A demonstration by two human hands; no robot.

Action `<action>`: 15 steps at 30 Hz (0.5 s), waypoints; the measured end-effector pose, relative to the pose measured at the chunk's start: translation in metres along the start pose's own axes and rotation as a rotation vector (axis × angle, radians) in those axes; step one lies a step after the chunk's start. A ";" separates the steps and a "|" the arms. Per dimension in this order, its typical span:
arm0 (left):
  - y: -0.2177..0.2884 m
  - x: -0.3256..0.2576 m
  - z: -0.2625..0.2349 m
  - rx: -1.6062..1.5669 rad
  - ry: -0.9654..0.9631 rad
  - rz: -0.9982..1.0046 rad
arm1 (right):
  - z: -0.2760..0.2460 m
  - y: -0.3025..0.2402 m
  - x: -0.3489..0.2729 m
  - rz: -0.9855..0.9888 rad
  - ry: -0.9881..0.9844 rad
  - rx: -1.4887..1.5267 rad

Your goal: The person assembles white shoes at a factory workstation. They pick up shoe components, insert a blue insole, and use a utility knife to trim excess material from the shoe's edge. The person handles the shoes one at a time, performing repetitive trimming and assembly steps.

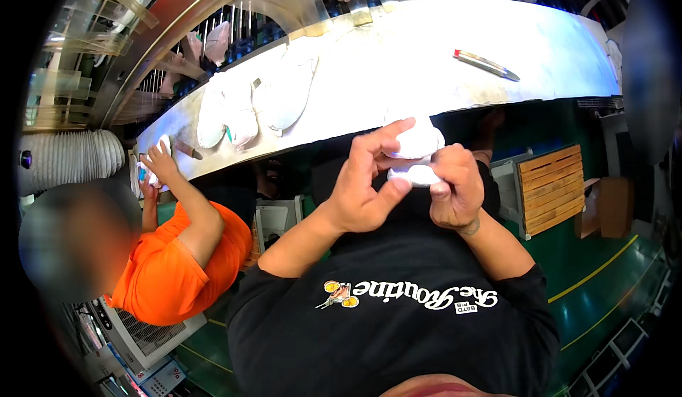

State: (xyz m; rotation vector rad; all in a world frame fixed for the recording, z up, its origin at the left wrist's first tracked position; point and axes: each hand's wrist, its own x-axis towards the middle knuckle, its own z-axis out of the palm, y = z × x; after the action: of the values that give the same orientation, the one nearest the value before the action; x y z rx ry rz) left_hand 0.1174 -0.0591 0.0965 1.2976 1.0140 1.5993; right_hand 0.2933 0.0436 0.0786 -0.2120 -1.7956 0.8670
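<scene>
A white shoe (420, 141), overexposed and partly covered by fingers, is held up in front of my chest near the table's front edge. My left hand (366, 180) is closed round its left side, thumb below and fingers above. My right hand (456, 184) pinches the lower right part, fingers curled in. Glare hides the shoe's finer detail. Several more white shoes (288, 98) lie on the white table (383, 56) to the left. A slim silver tool with a red end (486, 65), perhaps a pen or a knife, rests on the table at the right.
A co-worker in an orange shirt (177, 269) works at the table's left end, hands on a white item. Behind the table runs a roller conveyor (245, 24) carrying pale shoe-shaped pieces. A slatted wooden stool top (550, 189) and a cardboard box (614, 205) stand at the right.
</scene>
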 end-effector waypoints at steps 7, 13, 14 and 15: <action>0.000 -0.005 0.007 0.418 -0.016 0.110 | -0.006 -0.005 -0.006 0.100 0.028 0.016; 0.007 -0.009 0.009 0.458 0.029 0.104 | -0.004 -0.010 -0.006 0.137 -0.003 0.073; 0.007 -0.010 0.010 0.438 0.033 0.099 | -0.006 -0.010 -0.003 0.137 -0.027 0.083; 0.008 -0.010 0.010 0.420 0.043 0.084 | -0.007 -0.011 -0.001 0.136 -0.052 0.093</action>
State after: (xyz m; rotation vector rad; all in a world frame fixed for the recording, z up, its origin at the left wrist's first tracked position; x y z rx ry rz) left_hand 0.1280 -0.0707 0.1019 1.6058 1.3913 1.5312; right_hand 0.3028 0.0384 0.0862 -0.2553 -1.8000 1.0588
